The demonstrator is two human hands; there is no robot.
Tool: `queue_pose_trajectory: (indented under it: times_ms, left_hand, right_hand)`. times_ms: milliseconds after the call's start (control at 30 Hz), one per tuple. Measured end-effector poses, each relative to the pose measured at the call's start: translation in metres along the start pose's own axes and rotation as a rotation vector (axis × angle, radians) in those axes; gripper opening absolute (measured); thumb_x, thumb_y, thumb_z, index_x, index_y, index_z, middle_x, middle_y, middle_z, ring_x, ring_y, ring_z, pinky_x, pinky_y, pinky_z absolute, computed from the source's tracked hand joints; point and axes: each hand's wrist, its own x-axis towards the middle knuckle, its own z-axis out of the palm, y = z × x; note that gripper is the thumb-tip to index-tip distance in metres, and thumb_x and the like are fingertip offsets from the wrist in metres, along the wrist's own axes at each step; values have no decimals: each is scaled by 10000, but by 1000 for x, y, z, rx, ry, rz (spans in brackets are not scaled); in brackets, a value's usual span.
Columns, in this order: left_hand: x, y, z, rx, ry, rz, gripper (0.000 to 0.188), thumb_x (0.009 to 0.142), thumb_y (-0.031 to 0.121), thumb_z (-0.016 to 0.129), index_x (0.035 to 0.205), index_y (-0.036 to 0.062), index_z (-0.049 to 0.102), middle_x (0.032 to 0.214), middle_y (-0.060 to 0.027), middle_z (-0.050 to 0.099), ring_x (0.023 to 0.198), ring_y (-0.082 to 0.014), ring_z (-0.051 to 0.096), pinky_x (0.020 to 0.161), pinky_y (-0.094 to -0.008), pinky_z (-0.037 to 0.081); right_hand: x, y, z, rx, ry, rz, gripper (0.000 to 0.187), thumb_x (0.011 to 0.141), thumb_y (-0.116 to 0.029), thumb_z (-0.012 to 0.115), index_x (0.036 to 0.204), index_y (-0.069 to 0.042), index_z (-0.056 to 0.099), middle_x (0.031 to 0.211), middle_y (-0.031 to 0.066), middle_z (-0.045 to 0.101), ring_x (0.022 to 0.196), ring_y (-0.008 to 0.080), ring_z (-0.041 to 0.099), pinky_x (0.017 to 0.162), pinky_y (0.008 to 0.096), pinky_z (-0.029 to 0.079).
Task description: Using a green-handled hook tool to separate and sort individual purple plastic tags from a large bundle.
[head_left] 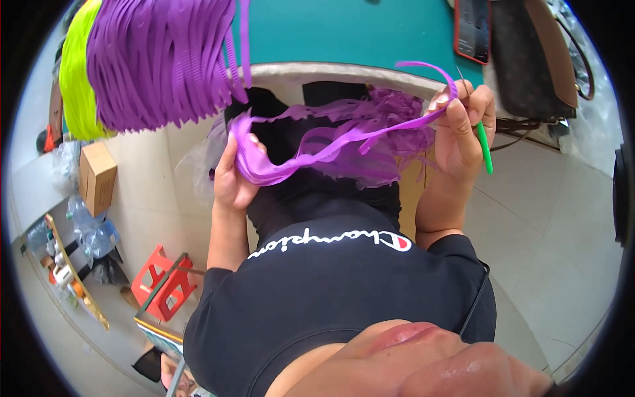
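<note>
left hand (238, 173): fingers clamped on purple strips (264, 172) | right hand (466, 122): pinching strip end, green-handled tool (485, 147) | strips torso-side of table's (344, 33) near edge | best: gentle tension, tool tip off fingertips

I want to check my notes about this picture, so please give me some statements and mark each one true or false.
1. The right hand holds a green-handled tool. True.
2. The left hand is empty. False: the left hand holds purple strips.
3. A phone lies on the green table. True.
4. The stool is blue. False: the stool is red.
</note>
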Motion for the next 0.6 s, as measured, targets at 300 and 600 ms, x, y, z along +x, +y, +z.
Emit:
queue_pose_trajectory:
  times_ms: [300, 600]
  left_hand:
    - [10, -22, 74, 602, 174, 39, 478, 743, 51, 754, 1171, -1, 546, 983, -96, 657, 903, -192, 647, 845, -324, 506]
    - [33, -43, 87, 536, 196, 149, 293, 821, 34, 715, 1097, 14, 616, 911, -61, 670, 781, -133, 641, 694, -258, 521]
  right_hand:
    - [11, 19, 45, -459, -220, 178, 299, 817, -55, 729, 800, -68, 431, 886, 106, 611, 804, 155, 551, 762, 258, 448]
    - [-14, 45, 44, -321, -160, 47, 660, 904, -654, 402, 899, -5, 517, 857, 120, 539, 757, 190, 520, 728, 317, 462]
